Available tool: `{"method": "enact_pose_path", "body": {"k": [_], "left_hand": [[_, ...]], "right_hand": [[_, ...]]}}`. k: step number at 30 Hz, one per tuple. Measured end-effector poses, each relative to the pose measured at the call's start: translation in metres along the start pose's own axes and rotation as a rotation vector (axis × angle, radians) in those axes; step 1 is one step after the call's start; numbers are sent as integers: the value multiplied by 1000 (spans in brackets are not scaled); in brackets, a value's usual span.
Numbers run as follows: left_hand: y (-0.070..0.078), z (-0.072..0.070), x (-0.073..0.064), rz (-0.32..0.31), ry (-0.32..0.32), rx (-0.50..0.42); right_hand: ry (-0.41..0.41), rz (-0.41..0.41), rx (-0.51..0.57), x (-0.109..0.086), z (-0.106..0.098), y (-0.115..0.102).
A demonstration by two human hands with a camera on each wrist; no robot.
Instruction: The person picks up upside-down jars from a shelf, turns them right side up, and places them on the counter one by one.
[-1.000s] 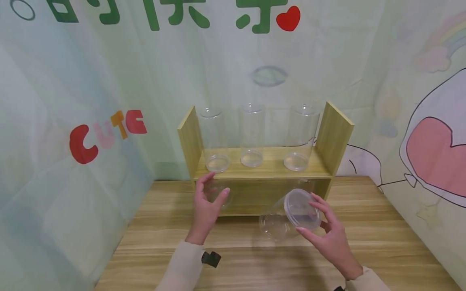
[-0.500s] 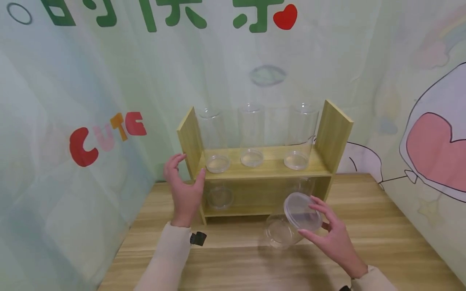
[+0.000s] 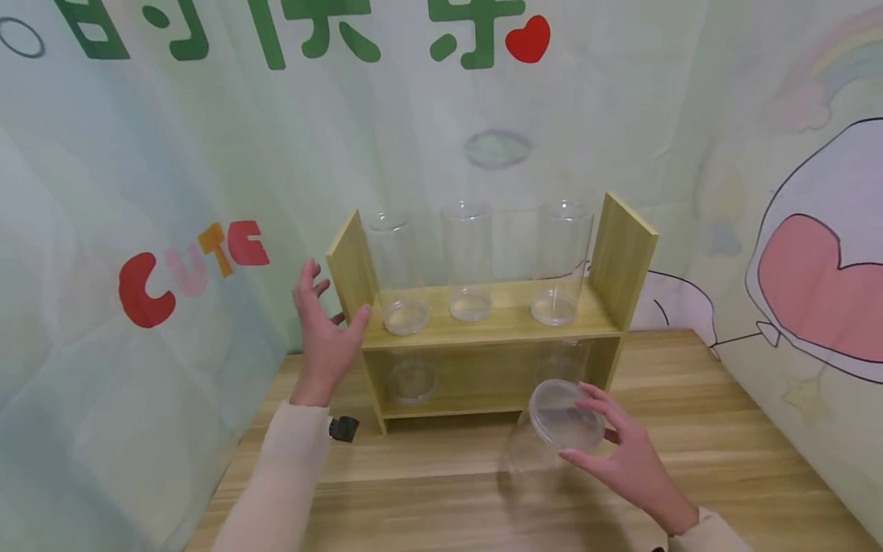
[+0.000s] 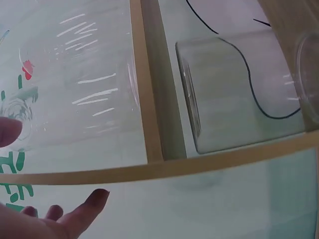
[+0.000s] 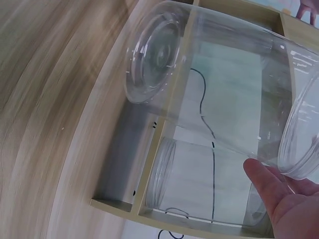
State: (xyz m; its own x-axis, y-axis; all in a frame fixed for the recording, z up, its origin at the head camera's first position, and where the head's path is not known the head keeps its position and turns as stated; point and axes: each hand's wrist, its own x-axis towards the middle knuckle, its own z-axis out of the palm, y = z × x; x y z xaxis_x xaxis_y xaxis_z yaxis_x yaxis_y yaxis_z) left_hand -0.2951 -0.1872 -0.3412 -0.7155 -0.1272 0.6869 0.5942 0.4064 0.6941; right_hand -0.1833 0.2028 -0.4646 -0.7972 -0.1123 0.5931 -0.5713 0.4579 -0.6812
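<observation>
My right hand [image 3: 631, 464] grips a clear cylindrical jar [image 3: 527, 452] near its translucent lid [image 3: 567, 415]. The jar leans with its lid end toward me, in front of a two-tier wooden shelf [image 3: 455, 335]. In the right wrist view the jar [image 5: 224, 79] looks see-through, with nothing visible inside. My left hand [image 3: 326, 349] is at the shelf's left side panel [image 3: 350, 268], thumb on the inner side and fingers on the outer. In the left wrist view a gap shows between the index finger [image 4: 89, 209] and the panel edge [image 4: 124, 174].
Three clear jars, left [image 3: 405, 276], middle [image 3: 467, 264] and right [image 3: 562, 264], stand on the upper tier. Below are a left jar [image 3: 411, 379] and a right jar [image 3: 562, 360]. The wooden table [image 3: 407, 483] meets a printed cloth backdrop [image 3: 228, 138].
My left hand has moved left and up, from the shelf's lower left front to its left side panel. The held jar has shifted slightly downward in the head view.
</observation>
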Motion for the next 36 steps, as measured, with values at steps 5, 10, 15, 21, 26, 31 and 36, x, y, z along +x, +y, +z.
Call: {"method": "enact_pose_path", "body": {"k": [5,10,15,21,26,31,36], "left_hand": [[-1,-5,9,-31,-64,56],[-7,-10,12,-60,-94,74],[-10,-9,13,-61,-110,72],[-11,-2,20,-10,-114,73],[-12,-2,25,60,-120,77],[-13,-6,25,68,-136,84],[-10,-9,26,50,-151,104]], "right_hand": [[-2,-17,-29,0,-3,2],[-6,33,-66,-5,-7,6],[6,72,-104,-7,-19,12],[18,93,-164,-6,-39,19],[34,150,-235,-6,-52,22],[20,188,-229,-10,-56,24],[35,174,-223,-10,-56,27]]}}
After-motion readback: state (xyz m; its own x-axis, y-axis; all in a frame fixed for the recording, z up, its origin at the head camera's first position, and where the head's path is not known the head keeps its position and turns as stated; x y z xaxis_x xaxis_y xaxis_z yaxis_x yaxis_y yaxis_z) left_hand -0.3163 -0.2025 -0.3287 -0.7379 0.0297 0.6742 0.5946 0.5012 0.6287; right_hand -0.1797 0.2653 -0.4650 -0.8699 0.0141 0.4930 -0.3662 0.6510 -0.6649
